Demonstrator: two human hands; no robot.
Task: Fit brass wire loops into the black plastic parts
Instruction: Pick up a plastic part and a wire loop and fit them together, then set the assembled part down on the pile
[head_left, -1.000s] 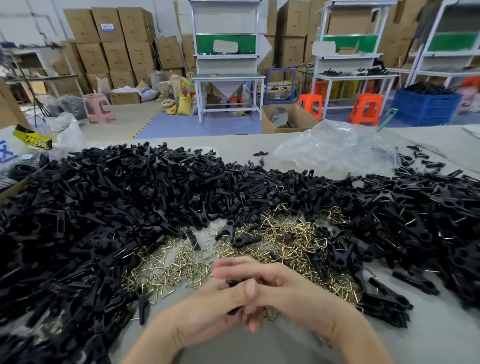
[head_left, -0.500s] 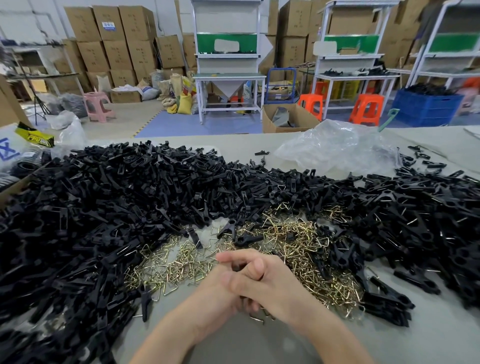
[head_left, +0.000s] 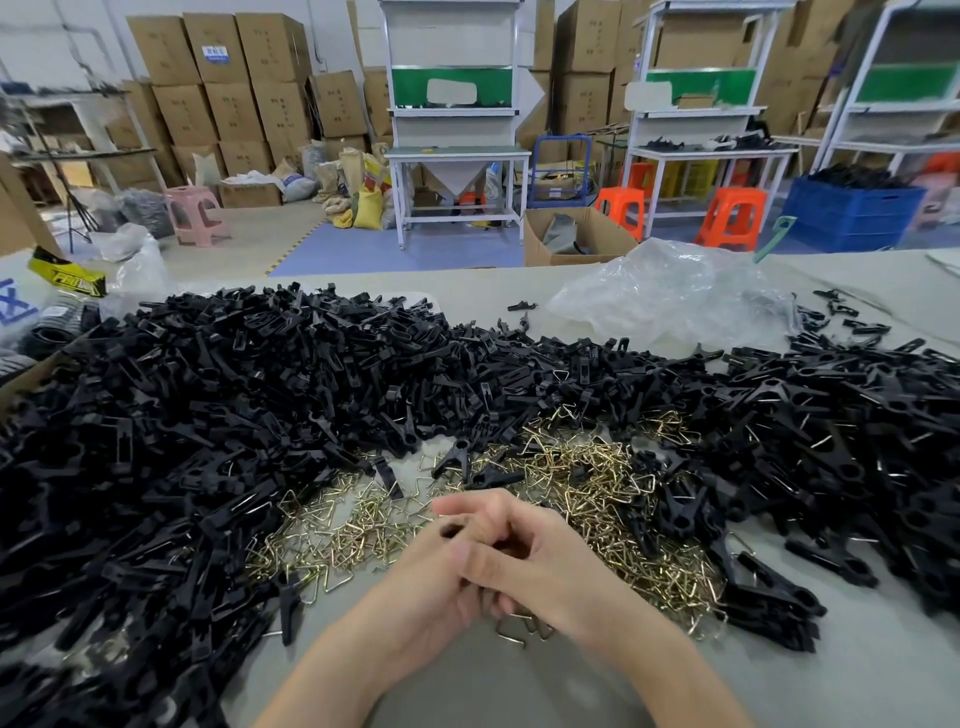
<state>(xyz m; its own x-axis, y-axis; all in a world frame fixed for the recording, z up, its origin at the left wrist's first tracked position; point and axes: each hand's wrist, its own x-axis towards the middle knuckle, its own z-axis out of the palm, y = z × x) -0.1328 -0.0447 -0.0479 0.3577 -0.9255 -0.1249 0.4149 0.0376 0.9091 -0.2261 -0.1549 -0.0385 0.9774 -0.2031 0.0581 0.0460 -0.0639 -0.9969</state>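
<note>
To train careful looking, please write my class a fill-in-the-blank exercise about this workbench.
The loops lie ____ two heaps of parts.
The left hand and right hand close on a small ____ part.
The stool at far left is ____.
The crate at far right is ____.
Missing words: between; black; pink; blue.

A grey table (head_left: 857, 675) carries brass wire loops (head_left: 587, 483). Black plastic parts (head_left: 208, 415) are heaped around them, with a clear plastic bag (head_left: 670, 301) behind.
</note>
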